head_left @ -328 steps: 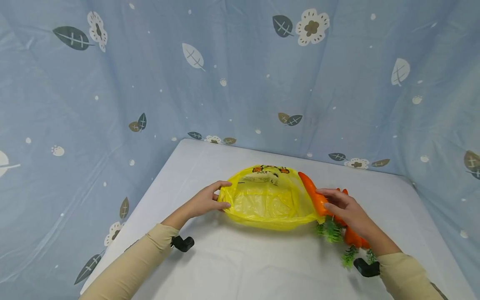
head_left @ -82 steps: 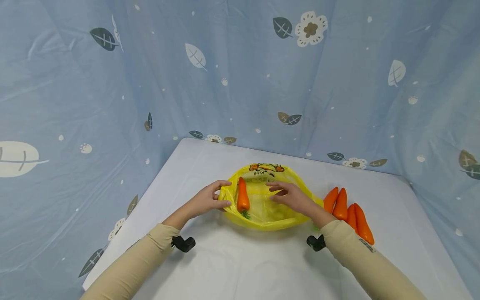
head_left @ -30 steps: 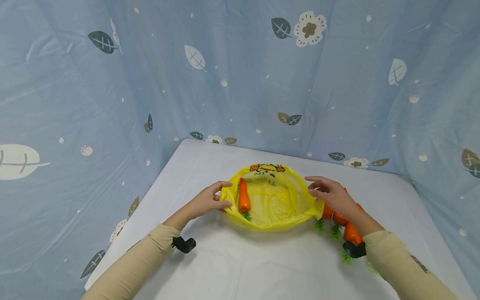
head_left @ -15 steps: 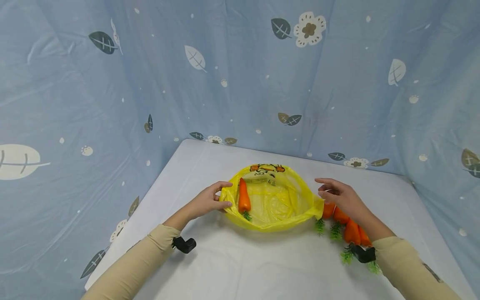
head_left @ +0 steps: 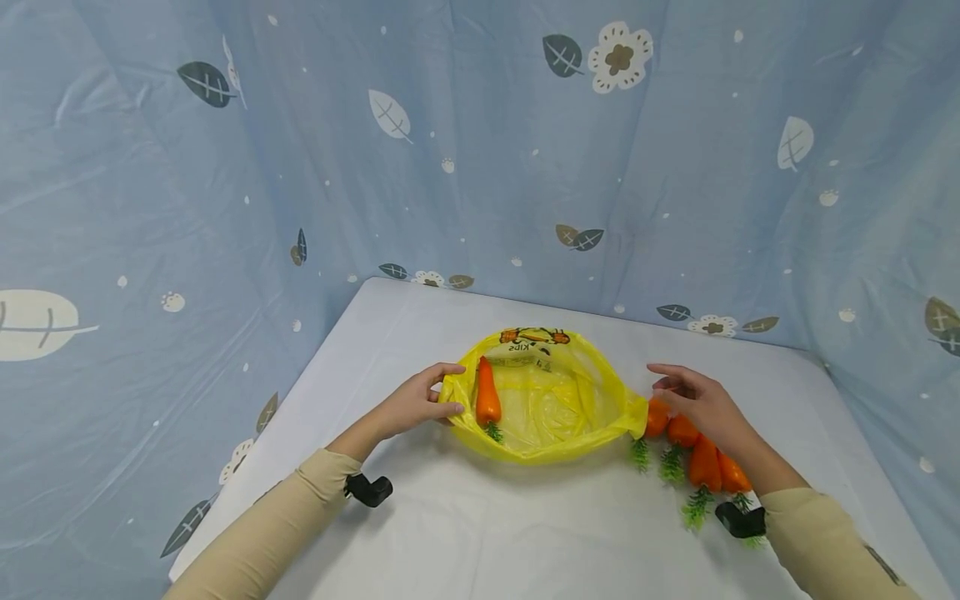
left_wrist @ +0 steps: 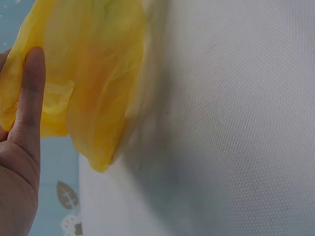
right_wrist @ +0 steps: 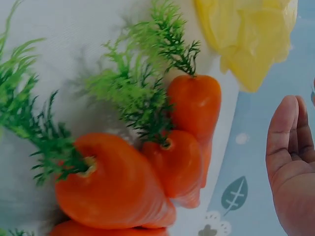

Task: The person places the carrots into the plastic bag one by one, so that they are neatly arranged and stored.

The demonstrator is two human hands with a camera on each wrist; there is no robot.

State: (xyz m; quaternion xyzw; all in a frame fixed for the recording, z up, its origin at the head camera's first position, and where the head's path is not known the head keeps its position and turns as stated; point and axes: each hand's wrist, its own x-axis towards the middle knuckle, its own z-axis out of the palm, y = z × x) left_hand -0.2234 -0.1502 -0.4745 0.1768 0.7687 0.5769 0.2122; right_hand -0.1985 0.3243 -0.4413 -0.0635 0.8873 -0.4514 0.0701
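Item: one yellow bag point(head_left: 558, 400), thin plastic, on the middle of the tabletop point(head_left: 525, 533). Long axis runs from the left edge towards the right edge; mouth spread wide, facing the near side; printed panel at its far rim; right end bunched to a point.

Item: one orange carrot point(head_left: 488, 396), inside the bag by its left wall. Tip towards the far edge, green tuft towards the near edge.

Item: four more carrots point(head_left: 703, 465), a slanting row right of the bag, stepping down towards the near right corner. Leafy ends face the near side, tapered ends the far edge; the first lies just beside the bag's pointed end.

Left hand point(head_left: 416, 400): comes in from the near left, pinching the bag's left rim, thumb extended along the outside.

Right hand point(head_left: 697, 404): hovers over the far part of the row, palm sideways, fingers slightly bent and thumb apart, grasping nothing; the wrist view shows it apart from the carrots.

Surroundings: white surface stretches broadly from the bag to the near side, with a narrower strip behind it up to the far edge, where a blue patterned curtain point(head_left: 450, 183) rises.
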